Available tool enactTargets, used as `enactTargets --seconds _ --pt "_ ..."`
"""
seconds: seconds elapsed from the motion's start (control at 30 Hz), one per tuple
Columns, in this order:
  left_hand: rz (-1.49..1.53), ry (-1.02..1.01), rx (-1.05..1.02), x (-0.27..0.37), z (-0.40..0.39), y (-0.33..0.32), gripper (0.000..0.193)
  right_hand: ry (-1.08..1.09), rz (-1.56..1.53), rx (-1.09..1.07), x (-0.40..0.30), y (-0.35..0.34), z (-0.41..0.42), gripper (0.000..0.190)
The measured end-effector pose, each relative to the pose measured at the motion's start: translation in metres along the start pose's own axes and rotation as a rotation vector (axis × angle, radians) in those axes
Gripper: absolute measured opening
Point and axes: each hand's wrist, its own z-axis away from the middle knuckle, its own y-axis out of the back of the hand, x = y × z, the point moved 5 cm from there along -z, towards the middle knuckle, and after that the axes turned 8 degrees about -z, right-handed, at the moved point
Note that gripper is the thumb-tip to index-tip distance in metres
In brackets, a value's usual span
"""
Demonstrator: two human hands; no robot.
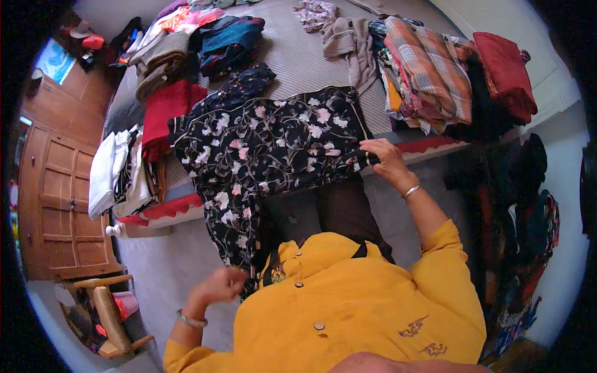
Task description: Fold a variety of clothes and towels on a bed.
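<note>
A black floral garment (280,140) with light edging lies partly on the bed and hangs down over its near side. My right hand (385,161) grips the garment's right edge, where the cloth is bunched near the bed's front edge. My left hand (226,284) is low in front of my body, fingers curled, beside the hanging end of the garment; whether it pinches that cloth cannot be made out. Just behind the garment lies a dark patterned cloth (242,88), partly covered by it.
Folded white clothes (109,170), a red cloth (161,116) and a brown knitted garment (161,60) are on the left of the bed (284,60). A plaid orange cloth (426,65) tops a pile at right, beside a folded dark red cloth (506,74). A wooden chair (112,317) stands lower left.
</note>
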Motion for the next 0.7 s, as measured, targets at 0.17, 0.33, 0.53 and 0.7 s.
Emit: enactTargets --seconds 0.17,0.33,0.53,0.7 --pt "0.377 -0.403 0.493 0.079 -0.113 0.094 0.024 0.108 0.012 -0.026 -0.041 -0.003 -0.03 0.049" --pt "0.793 -0.265 0.481 0.147 -0.231 0.147 0.049 0.4 0.081 0.052 -0.088 -0.031 -0.059 0.018" --pt "0.134 0.004 0.677 0.15 -0.295 0.175 0.053 0.432 0.119 -0.005 -0.09 -0.057 -0.053 0.013" --pt "0.526 -0.137 0.636 0.133 -0.301 0.156 0.034 0.446 -0.194 0.083 -0.077 -0.039 -0.048 0.02"
